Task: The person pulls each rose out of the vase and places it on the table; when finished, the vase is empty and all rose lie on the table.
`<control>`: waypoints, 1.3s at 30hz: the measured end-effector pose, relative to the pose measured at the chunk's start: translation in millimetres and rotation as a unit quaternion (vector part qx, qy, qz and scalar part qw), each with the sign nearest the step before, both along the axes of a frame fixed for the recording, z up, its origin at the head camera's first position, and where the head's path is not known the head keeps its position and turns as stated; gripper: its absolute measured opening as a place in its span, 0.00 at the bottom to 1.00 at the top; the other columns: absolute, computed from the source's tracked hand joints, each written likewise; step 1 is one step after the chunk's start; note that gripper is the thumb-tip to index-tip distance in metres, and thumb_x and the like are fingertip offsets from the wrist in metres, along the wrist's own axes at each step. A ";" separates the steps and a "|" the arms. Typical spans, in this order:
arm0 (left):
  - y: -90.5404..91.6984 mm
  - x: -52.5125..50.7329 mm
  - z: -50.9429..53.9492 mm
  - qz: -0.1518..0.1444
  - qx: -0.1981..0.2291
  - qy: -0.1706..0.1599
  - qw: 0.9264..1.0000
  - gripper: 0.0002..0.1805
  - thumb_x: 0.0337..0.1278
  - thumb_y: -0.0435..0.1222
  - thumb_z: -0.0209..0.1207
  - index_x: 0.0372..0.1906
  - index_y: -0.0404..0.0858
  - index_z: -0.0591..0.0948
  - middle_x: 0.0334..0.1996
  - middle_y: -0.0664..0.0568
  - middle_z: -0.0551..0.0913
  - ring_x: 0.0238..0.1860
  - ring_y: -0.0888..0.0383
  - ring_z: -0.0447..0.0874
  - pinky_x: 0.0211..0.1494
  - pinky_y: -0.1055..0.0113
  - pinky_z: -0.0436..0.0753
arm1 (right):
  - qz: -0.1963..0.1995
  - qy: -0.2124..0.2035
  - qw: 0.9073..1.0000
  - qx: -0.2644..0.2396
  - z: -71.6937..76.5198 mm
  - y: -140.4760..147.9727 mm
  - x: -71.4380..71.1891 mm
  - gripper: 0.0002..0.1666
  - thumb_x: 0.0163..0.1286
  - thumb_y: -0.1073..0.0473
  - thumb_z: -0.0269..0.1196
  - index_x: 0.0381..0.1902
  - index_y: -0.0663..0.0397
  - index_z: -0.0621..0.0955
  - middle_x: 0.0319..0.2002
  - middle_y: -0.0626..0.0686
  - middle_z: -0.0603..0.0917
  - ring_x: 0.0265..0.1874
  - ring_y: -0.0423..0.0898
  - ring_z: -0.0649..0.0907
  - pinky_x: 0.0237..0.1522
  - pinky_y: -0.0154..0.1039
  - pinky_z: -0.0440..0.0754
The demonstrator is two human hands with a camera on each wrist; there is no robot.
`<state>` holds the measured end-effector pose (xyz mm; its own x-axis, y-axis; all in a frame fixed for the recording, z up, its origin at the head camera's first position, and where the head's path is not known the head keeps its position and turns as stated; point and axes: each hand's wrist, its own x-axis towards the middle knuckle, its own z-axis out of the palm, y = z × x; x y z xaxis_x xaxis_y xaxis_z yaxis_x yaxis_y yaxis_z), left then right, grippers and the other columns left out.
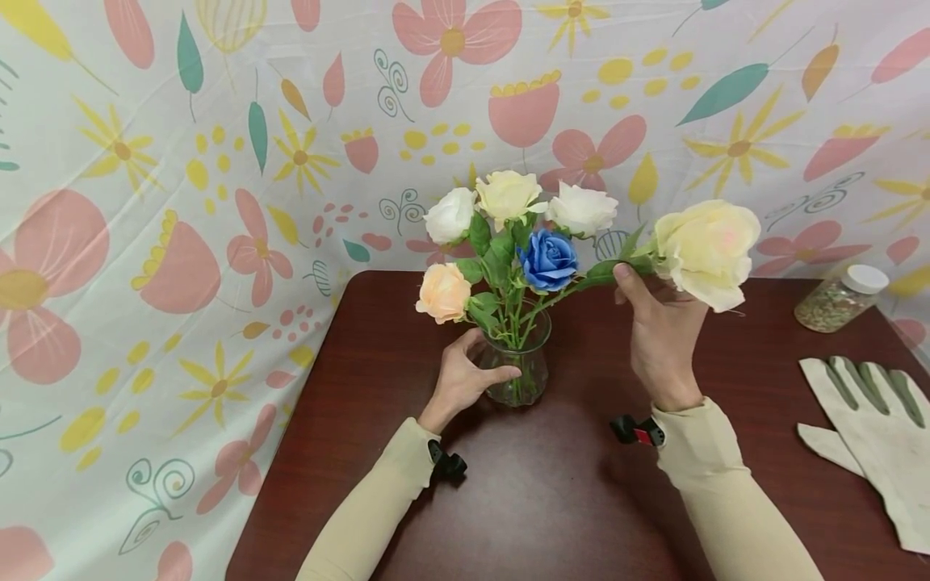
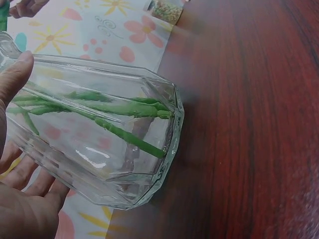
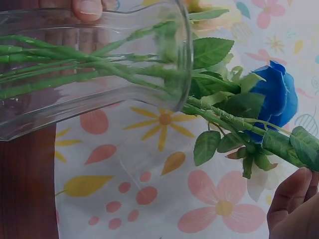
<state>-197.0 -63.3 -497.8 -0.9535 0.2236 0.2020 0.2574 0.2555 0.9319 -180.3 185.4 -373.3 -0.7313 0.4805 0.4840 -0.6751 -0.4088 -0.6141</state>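
Your left hand point(image 1: 459, 378) grips the glass vase point(image 1: 534, 382) on the table point(image 1: 523, 508), thumb on one side and fingers on the other, with peach, white, yellow and blue flowers point(image 1: 548, 260) in it. Further right, your right hand point(image 1: 664, 343) pinches a large cream flower point(image 1: 705, 252) below its bloom, its stem slanting into the vase. Beyond are a jar point(image 1: 835, 303) and a glove point(image 1: 875, 444).

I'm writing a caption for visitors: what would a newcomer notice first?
Probably the blue rose, vivid among paler flowers in the glass vase that the left hand holds. Next, the big cream flower to the right, its stem in the right hand, before a brightly patterned cloth.
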 end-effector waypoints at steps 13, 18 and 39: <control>-1.1 -0.9 -1.0 -0.010 0.009 0.004 1.000 0.36 0.49 0.47 0.85 0.65 0.46 0.86 0.59 0.48 0.90 0.63 0.49 0.88 0.69 0.49 0.87 | -0.017 0.026 0.999 -0.031 13.2 11.3 2.5 0.21 0.65 0.85 0.67 0.55 0.75 0.86 0.48 0.59 0.93 0.30 0.46 0.86 0.25 0.34 0.81; -1.1 -1.3 -1.3 -0.016 0.021 0.009 1.000 0.35 0.50 0.46 0.85 0.64 0.46 0.86 0.59 0.47 0.91 0.62 0.48 0.89 0.69 0.48 0.87 | -0.028 0.025 0.998 -0.059 15.4 18.1 4.8 0.07 0.63 0.85 0.68 0.36 0.76 0.87 0.27 0.56 0.89 0.19 0.47 0.81 0.25 0.35 0.83; -1.2 -3.2 -4.7 -0.016 0.038 0.011 0.999 0.36 0.49 0.39 0.85 0.66 0.41 0.86 0.61 0.43 0.90 0.64 0.42 0.88 0.70 0.42 0.86 | -0.056 0.041 0.990 -0.123 33.4 58.3 24.3 0.03 0.65 0.83 0.68 0.37 0.85 0.86 0.23 0.61 0.87 0.13 0.50 0.81 0.23 0.37 0.82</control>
<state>-200.2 -64.5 -502.5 -0.9410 0.2371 0.2413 0.2858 0.1754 0.9421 -155.9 243.7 -339.9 -0.6301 0.6666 0.3982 -0.7679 -0.4589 -0.4469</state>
